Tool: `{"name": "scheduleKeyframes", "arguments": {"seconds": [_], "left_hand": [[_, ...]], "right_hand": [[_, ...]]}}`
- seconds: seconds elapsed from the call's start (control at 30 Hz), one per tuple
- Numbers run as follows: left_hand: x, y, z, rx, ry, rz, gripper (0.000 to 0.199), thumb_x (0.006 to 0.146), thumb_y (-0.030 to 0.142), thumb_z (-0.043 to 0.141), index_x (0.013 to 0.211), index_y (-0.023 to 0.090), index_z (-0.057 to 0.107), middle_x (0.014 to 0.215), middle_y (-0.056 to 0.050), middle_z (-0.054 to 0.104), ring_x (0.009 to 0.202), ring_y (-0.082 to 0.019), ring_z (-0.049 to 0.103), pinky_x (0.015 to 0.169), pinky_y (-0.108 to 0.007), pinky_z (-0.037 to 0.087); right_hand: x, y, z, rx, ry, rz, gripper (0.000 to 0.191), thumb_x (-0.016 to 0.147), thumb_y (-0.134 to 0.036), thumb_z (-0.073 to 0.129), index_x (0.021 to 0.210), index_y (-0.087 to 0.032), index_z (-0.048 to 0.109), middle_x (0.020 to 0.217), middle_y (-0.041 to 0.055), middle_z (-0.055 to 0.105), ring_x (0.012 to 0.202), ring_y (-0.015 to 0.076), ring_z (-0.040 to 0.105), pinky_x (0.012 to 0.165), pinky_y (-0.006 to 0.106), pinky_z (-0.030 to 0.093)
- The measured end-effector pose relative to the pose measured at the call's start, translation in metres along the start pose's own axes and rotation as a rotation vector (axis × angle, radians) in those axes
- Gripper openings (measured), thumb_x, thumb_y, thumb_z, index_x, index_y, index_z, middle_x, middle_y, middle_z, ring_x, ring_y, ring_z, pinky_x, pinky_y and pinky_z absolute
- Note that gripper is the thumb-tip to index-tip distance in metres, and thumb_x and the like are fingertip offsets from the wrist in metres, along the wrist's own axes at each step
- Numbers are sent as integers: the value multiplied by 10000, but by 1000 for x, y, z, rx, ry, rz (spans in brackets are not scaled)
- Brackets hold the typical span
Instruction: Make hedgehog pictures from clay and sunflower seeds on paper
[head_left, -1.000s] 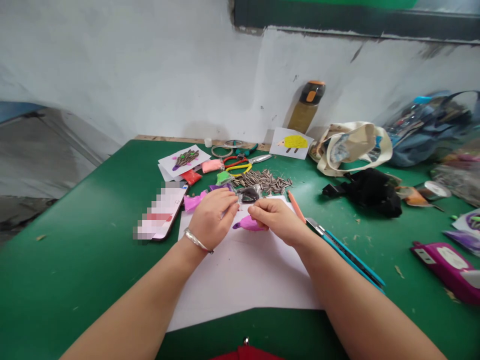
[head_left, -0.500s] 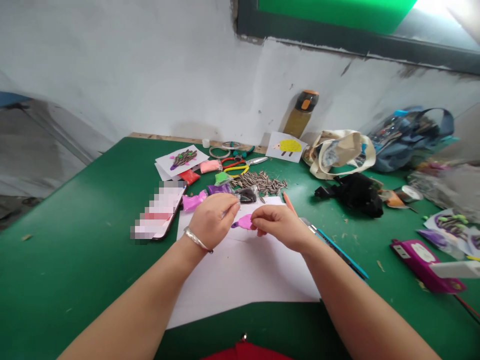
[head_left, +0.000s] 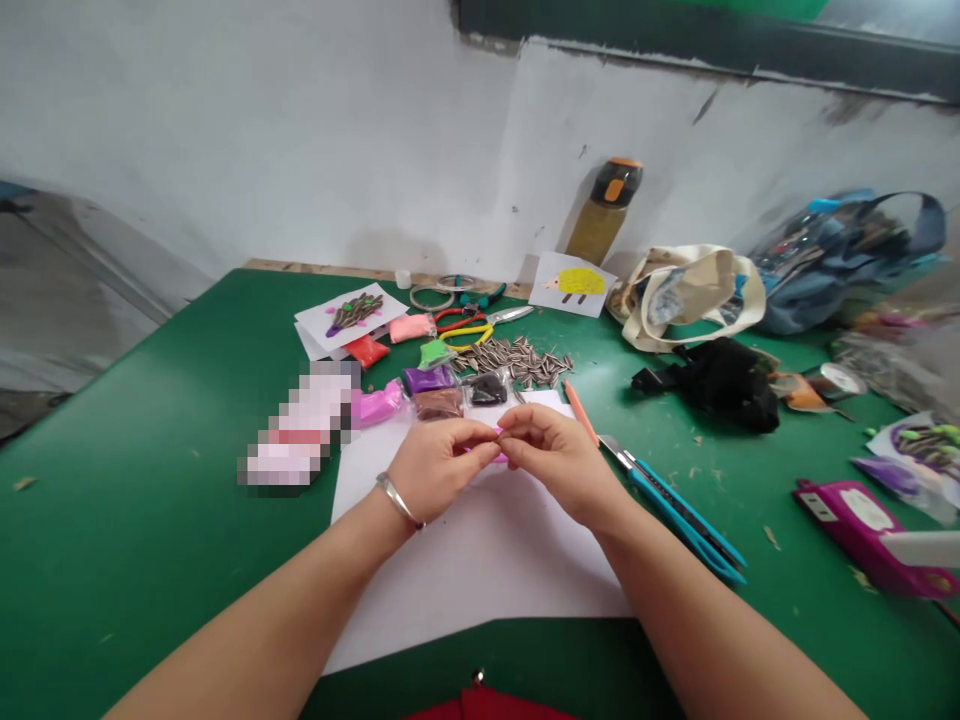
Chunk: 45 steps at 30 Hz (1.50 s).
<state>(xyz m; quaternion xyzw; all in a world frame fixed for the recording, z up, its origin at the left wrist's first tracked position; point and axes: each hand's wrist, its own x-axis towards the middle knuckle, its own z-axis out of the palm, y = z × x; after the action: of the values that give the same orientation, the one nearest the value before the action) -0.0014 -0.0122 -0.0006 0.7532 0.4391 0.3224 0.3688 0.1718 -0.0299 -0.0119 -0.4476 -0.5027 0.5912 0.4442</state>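
Left of the white paper sheet [head_left: 480,570] on the green desk [head_left: 150,520], you have a pixelated phone [head_left: 296,430], then a pink clay packet [head_left: 379,405] and a purple clay packet [head_left: 429,380] just beyond the sheet's far edge. Over the sheet, your left hand [head_left: 433,470], wearing a silver bangle [head_left: 397,500], meets your right hand [head_left: 559,465], the fingers [head_left: 469,433] of both pressed together, pinching a bit of pink clay [head_left: 495,459] that they mostly hide. Beyond the sheet lie sunflower seeds [head_left: 514,362], and right of it an orange pencil [head_left: 581,412] and a teal-handled cutter [head_left: 686,530].
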Motion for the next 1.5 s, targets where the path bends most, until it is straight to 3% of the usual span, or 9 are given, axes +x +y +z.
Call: {"name": "scheduleKeyframes", "arguments": {"seconds": [0.4,0.53,0.7,0.97,1.17,1.3,1.5], "left_hand": [[-2,2,2,69,14,63,164,843,263,558,830,238,719,780,34,735,677,-136,664,618,-234,515],[1,-1,-5,167,14,82,219,867,297,529,759,221,704,718,30,710,644,-132,636,583,-235,482],[2,-9,-11,296,74,161,226,874,276,504,768,221,695,761,19,721,691,-151,652,625,-254,487],[0,-15,-3,498,-39,316,241,898,245,466,851,207,699,842,-34,729,772,-197,666,693,-308,512],[1,-18,-3,543,-134,276,199,891,209,494,941,187,685,884,-49,717,831,-212,649,742,-332,491],[2,-19,-2,564,-246,254,201,898,199,475,918,186,675,852,-51,699,809,-213,627,730,-338,473],[2,-18,-3,587,-296,226,205,903,198,468,864,168,667,829,-61,681,799,-217,606,734,-341,465]], "right_hand": [[0,-1,-3,3,23,25,114,751,-279,665,821,-191,645,736,-6,642,659,115,581,666,282,471],[0,-8,-13,-190,17,-13,68,787,-234,597,760,-199,649,703,-9,616,648,119,549,666,292,456],[-1,-6,-23,-642,-76,-131,176,787,-140,544,772,-239,689,835,10,641,800,161,574,735,314,428],[4,6,-17,-842,-185,-250,248,781,-51,521,809,-223,698,815,15,625,813,159,566,748,281,419],[8,16,-17,-971,-195,-323,211,789,-65,552,802,-201,712,795,34,626,799,168,543,738,283,394],[9,19,-15,-1038,-161,-336,167,800,-102,564,830,-191,703,789,41,628,781,172,528,703,282,370],[8,15,-19,-1030,-143,-300,155,822,-119,544,802,-184,683,784,34,638,774,166,540,701,274,375]]}}
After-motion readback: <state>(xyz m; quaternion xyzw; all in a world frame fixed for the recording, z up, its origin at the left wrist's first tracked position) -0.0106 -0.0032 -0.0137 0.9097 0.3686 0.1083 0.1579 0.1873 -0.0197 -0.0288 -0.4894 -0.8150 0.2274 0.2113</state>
